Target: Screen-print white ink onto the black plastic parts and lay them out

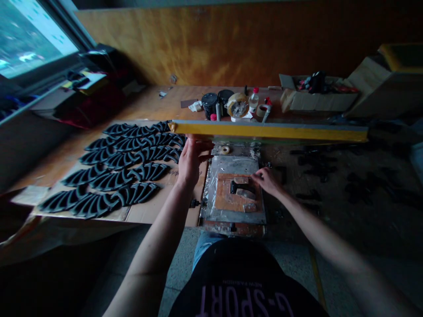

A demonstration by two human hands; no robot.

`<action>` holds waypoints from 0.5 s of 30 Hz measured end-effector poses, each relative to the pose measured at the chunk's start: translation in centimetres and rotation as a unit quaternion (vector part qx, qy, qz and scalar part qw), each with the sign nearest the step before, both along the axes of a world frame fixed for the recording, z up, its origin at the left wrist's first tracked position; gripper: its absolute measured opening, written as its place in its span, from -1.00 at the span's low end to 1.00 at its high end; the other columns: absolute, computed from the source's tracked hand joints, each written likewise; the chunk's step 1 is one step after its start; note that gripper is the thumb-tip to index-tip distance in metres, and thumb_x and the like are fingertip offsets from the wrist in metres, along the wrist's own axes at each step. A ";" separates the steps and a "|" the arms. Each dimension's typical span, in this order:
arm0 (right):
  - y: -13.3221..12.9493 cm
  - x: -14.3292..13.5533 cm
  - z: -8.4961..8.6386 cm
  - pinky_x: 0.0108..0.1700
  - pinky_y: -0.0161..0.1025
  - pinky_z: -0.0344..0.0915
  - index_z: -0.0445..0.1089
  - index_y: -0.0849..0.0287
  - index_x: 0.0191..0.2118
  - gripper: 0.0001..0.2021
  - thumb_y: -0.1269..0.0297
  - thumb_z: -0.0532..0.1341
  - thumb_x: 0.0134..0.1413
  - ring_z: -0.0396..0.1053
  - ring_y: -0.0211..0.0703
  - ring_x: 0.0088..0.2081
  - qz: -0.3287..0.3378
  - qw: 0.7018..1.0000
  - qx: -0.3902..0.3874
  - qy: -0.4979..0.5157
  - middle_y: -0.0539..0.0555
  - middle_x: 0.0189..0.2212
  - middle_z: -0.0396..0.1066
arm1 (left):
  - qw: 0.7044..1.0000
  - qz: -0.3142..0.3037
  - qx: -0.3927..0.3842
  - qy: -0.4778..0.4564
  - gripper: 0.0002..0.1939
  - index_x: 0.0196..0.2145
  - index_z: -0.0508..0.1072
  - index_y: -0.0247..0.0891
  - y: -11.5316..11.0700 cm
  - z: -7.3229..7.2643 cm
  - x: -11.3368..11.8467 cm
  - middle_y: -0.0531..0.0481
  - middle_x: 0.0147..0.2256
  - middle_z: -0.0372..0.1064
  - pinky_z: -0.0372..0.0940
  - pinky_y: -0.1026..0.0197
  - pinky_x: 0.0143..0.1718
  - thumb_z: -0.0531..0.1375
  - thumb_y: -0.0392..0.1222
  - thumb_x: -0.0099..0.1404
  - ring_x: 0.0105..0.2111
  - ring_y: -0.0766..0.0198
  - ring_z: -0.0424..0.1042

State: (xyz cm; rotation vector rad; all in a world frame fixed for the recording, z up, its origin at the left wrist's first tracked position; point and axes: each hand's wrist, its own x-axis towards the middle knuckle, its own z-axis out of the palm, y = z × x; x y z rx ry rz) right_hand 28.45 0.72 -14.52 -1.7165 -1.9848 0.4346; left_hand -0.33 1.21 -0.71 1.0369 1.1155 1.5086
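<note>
My left hand (191, 159) is raised at the left end of a long yellow-sided frame (264, 130), its fingers against the lower edge, holding it above the work plate. My right hand (267, 179) is at the upper right corner of a brown board (223, 198), fingertips pinched together; whatever is between them is too small to tell. A curved black part (243, 188) lies on the board, just below and left of those fingertips. The board rests on a grey metal plate (234, 164). Behind it sits a small tape roll (225, 149).
Rows of black ribbed parts (112, 182) cover cardboard at the left. More dark parts (319, 163) lie at the right. Along the back stand black tubs (209, 105), a large tape roll (237, 105), a bottle (254, 101) and a filled cardboard box (317, 100).
</note>
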 end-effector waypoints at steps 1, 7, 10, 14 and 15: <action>-1.1 -1.4 -1.2 -0.17 -0.24 0.26 0.39 0.21 -0.40 -0.72 0.06 0.28 0.09 0.37 -0.11 -0.26 0.048 0.998 0.002 -0.033 0.13 -0.32 0.43 | 1.000 0.023 -0.006 -0.011 -0.48 -0.10 0.36 -0.25 -0.3 -0.4 0.5 -0.10 -0.25 0.48 0.38 0.24 -0.34 0.00 0.26 0.31 -0.28 0.25 0.48; -4.3 -5.8 -2.2 -0.20 -0.21 0.27 0.31 0.20 -0.23 -0.91 0.29 0.15 0.24 0.41 -0.06 -0.25 0.055 0.991 -0.050 -0.108 0.19 -0.31 0.44 | 0.934 -0.178 -0.310 -0.025 -0.34 -0.09 0.39 -0.33 -8.5 -8.0 4.8 -0.30 -0.19 0.50 0.36 0.19 -0.43 0.16 0.33 0.14 -0.32 0.12 0.50; -6.6 -7.3 -0.8 -0.19 -0.18 0.29 0.30 0.20 -0.20 -0.88 0.27 0.10 0.27 0.40 -0.02 -0.22 0.053 0.996 -0.035 -0.061 0.22 -0.28 0.43 | 0.901 -0.214 -0.370 -0.069 -0.30 0.03 0.34 -0.26 -11.7 -11.3 6.9 -0.32 -0.04 0.44 0.40 0.11 -0.31 0.16 0.34 0.14 -0.16 0.04 0.49; -9.9 -9.3 0.5 -0.11 -0.17 0.30 0.35 0.19 -0.25 -0.91 0.35 0.11 0.24 0.39 -0.05 -0.16 0.187 0.982 0.008 -0.009 0.17 -0.24 0.44 | 0.931 -0.113 -0.337 -0.079 -0.39 -0.05 0.36 -0.26 -11.7 -13.2 6.8 -0.19 -0.15 0.47 0.38 0.17 -0.27 0.14 0.30 0.18 -0.21 0.14 0.48; -10.0 -9.3 0.6 -0.09 -0.19 0.30 0.37 0.17 -0.25 -0.93 0.38 0.14 0.22 0.38 -0.08 -0.14 0.225 0.974 0.015 0.008 0.14 -0.22 0.44 | 0.938 -0.100 -0.330 -0.040 -0.41 -0.07 0.36 -0.26 -11.3 -13.5 6.2 -0.16 -0.19 0.47 0.37 0.19 -0.31 0.15 0.29 0.17 -0.24 0.15 0.48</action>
